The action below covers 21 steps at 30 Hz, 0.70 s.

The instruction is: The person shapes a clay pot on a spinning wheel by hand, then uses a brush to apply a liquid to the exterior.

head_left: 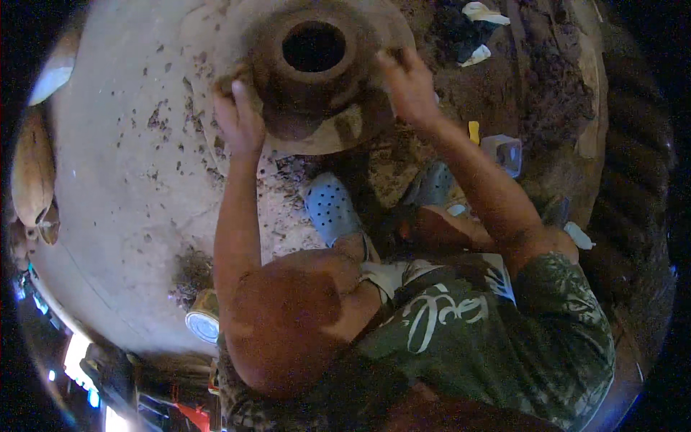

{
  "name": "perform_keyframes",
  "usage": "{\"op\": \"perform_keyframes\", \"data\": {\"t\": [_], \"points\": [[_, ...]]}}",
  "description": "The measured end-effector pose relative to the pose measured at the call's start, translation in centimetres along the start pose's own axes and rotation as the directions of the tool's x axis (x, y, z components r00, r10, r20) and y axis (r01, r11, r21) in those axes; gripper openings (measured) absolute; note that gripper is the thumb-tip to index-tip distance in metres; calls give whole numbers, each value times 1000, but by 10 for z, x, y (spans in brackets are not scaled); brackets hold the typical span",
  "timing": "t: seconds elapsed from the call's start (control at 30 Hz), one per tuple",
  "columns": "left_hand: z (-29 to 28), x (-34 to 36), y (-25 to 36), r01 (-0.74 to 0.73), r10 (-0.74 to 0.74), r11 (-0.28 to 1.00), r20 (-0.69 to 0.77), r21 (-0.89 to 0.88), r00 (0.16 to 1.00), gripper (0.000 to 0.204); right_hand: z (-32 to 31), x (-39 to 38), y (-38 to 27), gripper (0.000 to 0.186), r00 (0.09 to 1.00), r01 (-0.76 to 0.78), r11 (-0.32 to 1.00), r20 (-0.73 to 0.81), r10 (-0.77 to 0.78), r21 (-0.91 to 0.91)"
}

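A brown clay pot [342, 90] with a round dark mouth stands upright on a pale round disc [327, 142] at the top of the view. To the left of the pot is my left hand [242, 122], over the disc, its thumb and fingers apart. Across from it, my right hand [412, 90] reaches to the pot's right side with fingers spread near the disc's edge. Neither hand shows anything held in it. I cannot tell whether the fingertips touch the clay.
Blue-grey clogs [332, 210] are on my feet below the disc. To the right stand a clear plastic container [502, 154] and a small yellow object [473, 132]. Dark wet clay [558, 101] lies farther right. A tin can [204, 317] stands at lower left.
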State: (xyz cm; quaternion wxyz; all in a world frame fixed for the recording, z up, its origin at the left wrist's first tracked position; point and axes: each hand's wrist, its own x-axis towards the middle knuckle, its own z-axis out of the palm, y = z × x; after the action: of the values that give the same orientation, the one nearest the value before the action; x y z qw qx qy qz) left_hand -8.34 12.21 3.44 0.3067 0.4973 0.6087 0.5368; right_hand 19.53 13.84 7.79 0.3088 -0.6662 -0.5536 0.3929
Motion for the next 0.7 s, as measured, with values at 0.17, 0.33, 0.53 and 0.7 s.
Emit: {"op": "perform_keyframes", "data": {"t": [0.17, 0.33, 0.53, 0.7], "points": [[28, 56, 23, -384, 359, 834, 139, 397, 923, 57, 6, 52, -10, 56, 968, 249, 888, -91, -232, 385], [55, 113, 14, 470, -304, 757, 392, -454, 868, 84, 20, 61, -73, 67, 987, 111, 757, 17, -158, 645], [75, 114, 4, 476, -186, 595, 465, -648, 865, 103, 55, 73, -61, 64, 955, 211, 559, -46, -294, 802], [69, 123, -16, 617, -135, 269, 605, -740, 785, 108, 56, 79, -58, 68, 944, 225, 549, -41, -327, 805]]}}
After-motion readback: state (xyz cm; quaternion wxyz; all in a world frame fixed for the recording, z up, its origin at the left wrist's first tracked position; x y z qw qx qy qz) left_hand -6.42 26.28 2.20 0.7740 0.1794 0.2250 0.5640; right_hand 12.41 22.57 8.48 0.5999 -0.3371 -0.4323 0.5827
